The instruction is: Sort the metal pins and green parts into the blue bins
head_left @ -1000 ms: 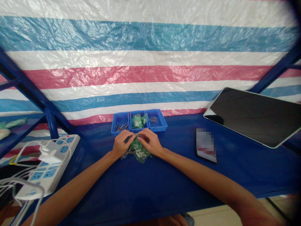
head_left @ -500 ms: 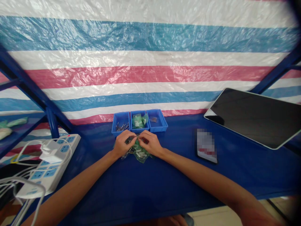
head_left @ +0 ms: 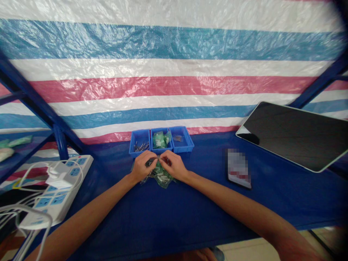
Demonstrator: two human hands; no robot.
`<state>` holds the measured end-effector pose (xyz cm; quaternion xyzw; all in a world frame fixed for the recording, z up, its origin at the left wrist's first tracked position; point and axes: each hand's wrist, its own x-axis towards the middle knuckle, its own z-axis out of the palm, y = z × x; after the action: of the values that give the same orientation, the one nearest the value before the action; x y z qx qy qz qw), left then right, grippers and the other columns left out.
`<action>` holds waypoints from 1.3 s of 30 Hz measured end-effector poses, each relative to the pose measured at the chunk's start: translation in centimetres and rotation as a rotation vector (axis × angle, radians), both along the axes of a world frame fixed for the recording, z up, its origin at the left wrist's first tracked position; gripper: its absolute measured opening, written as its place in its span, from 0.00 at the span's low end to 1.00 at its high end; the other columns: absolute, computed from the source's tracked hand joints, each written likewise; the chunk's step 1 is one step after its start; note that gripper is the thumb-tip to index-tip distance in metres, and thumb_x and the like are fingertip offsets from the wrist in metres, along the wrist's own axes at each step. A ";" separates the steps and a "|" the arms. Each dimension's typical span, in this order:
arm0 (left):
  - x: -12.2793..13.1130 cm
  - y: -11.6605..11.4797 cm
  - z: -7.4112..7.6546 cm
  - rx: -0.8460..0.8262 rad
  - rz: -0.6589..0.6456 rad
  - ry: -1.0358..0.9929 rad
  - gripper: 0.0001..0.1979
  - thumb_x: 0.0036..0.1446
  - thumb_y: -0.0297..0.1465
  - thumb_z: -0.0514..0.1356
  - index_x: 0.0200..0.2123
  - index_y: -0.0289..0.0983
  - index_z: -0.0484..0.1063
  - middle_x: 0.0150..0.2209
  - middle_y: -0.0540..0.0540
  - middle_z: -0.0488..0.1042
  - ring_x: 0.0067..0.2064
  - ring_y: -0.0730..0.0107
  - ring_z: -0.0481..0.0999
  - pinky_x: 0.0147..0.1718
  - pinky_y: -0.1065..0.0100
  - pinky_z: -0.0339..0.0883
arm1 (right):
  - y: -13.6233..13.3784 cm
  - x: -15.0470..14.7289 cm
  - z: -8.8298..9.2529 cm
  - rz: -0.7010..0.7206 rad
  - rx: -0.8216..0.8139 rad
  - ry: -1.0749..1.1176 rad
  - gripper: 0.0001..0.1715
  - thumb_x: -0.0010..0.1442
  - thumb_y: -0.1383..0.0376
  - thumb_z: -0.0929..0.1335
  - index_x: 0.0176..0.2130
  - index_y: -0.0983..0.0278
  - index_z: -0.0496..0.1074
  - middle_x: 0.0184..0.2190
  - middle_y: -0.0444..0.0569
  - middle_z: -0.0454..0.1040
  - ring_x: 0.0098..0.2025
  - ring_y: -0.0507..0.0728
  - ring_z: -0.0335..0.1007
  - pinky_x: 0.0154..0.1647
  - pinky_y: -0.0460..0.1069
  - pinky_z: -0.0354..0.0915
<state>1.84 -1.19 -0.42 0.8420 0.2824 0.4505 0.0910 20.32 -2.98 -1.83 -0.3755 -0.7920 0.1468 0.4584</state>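
Observation:
My left hand (head_left: 141, 166) and my right hand (head_left: 174, 165) meet over a heap of small green plastic bags (head_left: 161, 177) on the blue table. Both hands have their fingers curled and pinched together on a small bag between them; what is in it is too small to make out. Just behind the hands stand three joined blue bins (head_left: 161, 139): the left one holds small metal pins (head_left: 141, 146), the middle one green bags (head_left: 160, 139), the right one a few small parts.
A phone (head_left: 238, 168) lies face up to the right of my hands. A large dark tablet (head_left: 295, 134) leans at the far right. A white power strip (head_left: 54, 188) with cables sits at the left. A striped tarp hangs behind.
My fingers have drawn closer together over the bag heap; otherwise the hands stay in the same spot.

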 end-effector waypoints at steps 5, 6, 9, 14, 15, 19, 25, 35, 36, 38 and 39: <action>0.1 -0.1 0.1 0.011 -0.034 -0.025 0.05 0.59 0.28 0.56 0.35 0.35 0.71 0.32 0.45 0.74 0.35 0.70 0.73 0.38 0.67 0.68 | 0.0 0.0 -0.1 -0.008 0.014 -0.008 0.08 0.63 0.63 0.63 0.37 0.64 0.69 0.29 0.46 0.68 0.28 0.51 0.63 0.31 0.46 0.61; 0.1 -0.1 0.1 0.007 -0.031 -0.032 0.05 0.59 0.28 0.56 0.36 0.35 0.72 0.32 0.45 0.74 0.35 0.70 0.73 0.38 0.67 0.68 | 0.0 0.1 -0.1 -0.013 0.012 -0.007 0.09 0.63 0.62 0.63 0.37 0.64 0.69 0.29 0.46 0.69 0.28 0.51 0.63 0.31 0.46 0.61; 0.0 -0.1 -0.1 -0.001 -0.007 -0.047 0.06 0.59 0.29 0.56 0.37 0.36 0.72 0.33 0.45 0.75 0.35 0.70 0.73 0.39 0.67 0.68 | 0.1 0.1 -0.3 -0.009 0.011 0.005 0.10 0.64 0.62 0.62 0.38 0.64 0.70 0.30 0.48 0.70 0.30 0.52 0.65 0.34 0.46 0.62; -0.1 -0.1 -0.2 -0.018 0.032 -0.046 0.07 0.59 0.30 0.58 0.40 0.36 0.72 0.34 0.45 0.75 0.35 0.70 0.73 0.39 0.67 0.67 | 0.1 0.1 -0.3 -0.002 0.018 0.041 0.12 0.65 0.62 0.62 0.37 0.64 0.72 0.30 0.48 0.71 0.31 0.52 0.66 0.35 0.46 0.63; -0.1 -0.1 -0.2 -0.025 0.036 -0.038 0.08 0.58 0.31 0.58 0.41 0.36 0.72 0.34 0.46 0.75 0.35 0.71 0.73 0.39 0.67 0.67 | 0.1 0.1 -0.3 -0.012 0.016 0.051 0.12 0.65 0.62 0.62 0.37 0.64 0.72 0.30 0.48 0.71 0.31 0.52 0.65 0.35 0.46 0.63; -0.1 0.0 -0.2 -0.034 0.047 -0.019 0.08 0.58 0.32 0.58 0.40 0.36 0.72 0.32 0.46 0.74 0.33 0.71 0.72 0.37 0.68 0.67 | 0.0 0.1 -0.1 -0.037 0.008 0.079 0.13 0.65 0.61 0.62 0.37 0.64 0.72 0.28 0.47 0.70 0.29 0.52 0.65 0.33 0.46 0.62; -0.1 0.0 -0.2 -0.016 0.050 -0.023 0.07 0.59 0.32 0.56 0.37 0.35 0.72 0.31 0.46 0.74 0.33 0.70 0.72 0.36 0.68 0.67 | -0.1 0.1 0.2 0.011 0.027 0.079 0.13 0.65 0.62 0.61 0.38 0.65 0.73 0.31 0.48 0.71 0.32 0.52 0.66 0.36 0.47 0.64; -0.3 0.2 -0.9 -0.011 0.177 -0.152 0.13 0.56 0.32 0.61 0.44 0.36 0.72 0.34 0.46 0.77 0.36 0.69 0.76 0.41 0.67 0.70 | 0.0 0.1 -0.3 -0.031 0.002 0.149 0.12 0.64 0.63 0.62 0.41 0.63 0.73 0.35 0.50 0.75 0.36 0.54 0.71 0.41 0.48 0.67; -0.3 0.2 -1.0 -0.003 0.188 -0.160 0.13 0.56 0.32 0.61 0.44 0.36 0.72 0.34 0.46 0.77 0.37 0.69 0.77 0.41 0.67 0.70 | 0.0 0.0 -0.5 -0.040 -0.018 0.161 0.12 0.64 0.62 0.62 0.43 0.62 0.72 0.35 0.49 0.75 0.35 0.54 0.71 0.40 0.48 0.67; -0.3 0.2 -1.0 0.016 0.201 -0.165 0.10 0.56 0.32 0.61 0.42 0.36 0.73 0.36 0.46 0.77 0.38 0.69 0.77 0.43 0.67 0.70 | -0.1 0.0 -0.7 -0.042 -0.080 0.199 0.15 0.63 0.62 0.63 0.49 0.61 0.68 0.34 0.47 0.76 0.31 0.53 0.71 0.37 0.47 0.68; -0.3 0.2 -1.0 0.024 0.206 -0.164 0.09 0.56 0.31 0.60 0.41 0.36 0.73 0.37 0.46 0.77 0.39 0.69 0.77 0.43 0.68 0.70 | -0.1 0.0 -0.8 -0.034 -0.114 0.224 0.18 0.63 0.62 0.63 0.53 0.61 0.64 0.33 0.46 0.75 0.28 0.51 0.70 0.34 0.46 0.68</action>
<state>1.56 -0.96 -1.45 0.7698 0.3538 0.5282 0.0570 20.32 -3.11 -2.58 -0.3956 -0.7196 0.2249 0.5244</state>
